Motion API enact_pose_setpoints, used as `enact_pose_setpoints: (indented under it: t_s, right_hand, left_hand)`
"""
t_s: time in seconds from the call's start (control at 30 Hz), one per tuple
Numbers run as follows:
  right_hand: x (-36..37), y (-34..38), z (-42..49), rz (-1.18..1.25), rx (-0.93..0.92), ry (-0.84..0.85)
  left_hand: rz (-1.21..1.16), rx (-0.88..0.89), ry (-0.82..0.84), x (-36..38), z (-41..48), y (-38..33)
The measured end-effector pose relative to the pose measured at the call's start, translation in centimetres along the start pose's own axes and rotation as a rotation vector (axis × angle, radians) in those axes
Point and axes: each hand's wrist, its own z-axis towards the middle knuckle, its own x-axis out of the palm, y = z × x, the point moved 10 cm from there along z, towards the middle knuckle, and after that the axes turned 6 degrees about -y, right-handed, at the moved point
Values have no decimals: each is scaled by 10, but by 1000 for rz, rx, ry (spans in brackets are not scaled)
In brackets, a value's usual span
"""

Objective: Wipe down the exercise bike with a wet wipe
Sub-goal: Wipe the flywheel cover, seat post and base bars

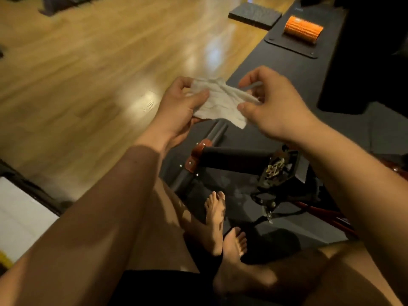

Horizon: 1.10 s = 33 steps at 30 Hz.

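A crumpled white wet wipe [220, 102] is stretched between both hands above the floor. My left hand [178, 109] pinches its left side, thumb on top. My right hand [273, 104] pinches its right edge between thumb and fingers. Below the hands lies the base of the exercise bike [231, 160]: a dark bar with an orange-red bracket, a grey stabiliser tube, and a pedal with straps to the right. My bare feet rest on the dark mat beside it.
A dark mat [287, 69] runs under the bike, with wooden floor [88, 74] to the left. An orange foam roller [303, 28] and a black pad [255, 15] lie far ahead. A white object [19, 215] sits at the left edge.
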Motion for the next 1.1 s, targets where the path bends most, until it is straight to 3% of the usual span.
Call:
enact_pose_setpoints:
  t_s: [0.17,0.37,0.47,0.57,0.77,1.1]
  right_hand:
    - [58,-3,20,66,91,-35]
    - [157,-31,20,128,256,113]
    - [198,-49,11,208,355,152]
    - [223,-45,17,237,323,174]
    - [237,-14,61,370,314,206]
    - [218,-12,79,390,163,251]
  left_hand:
    - [77,28,-116,-59,24,5]
    - [490,-77,-174,-122,43,56]
    - [501,-152,-215,-142,49,72]
    - [456,-191,-215,-159,47,66]
    - [625,-113,-242,-177,47,29]
    - [480,-118,-263,-159,35,14]
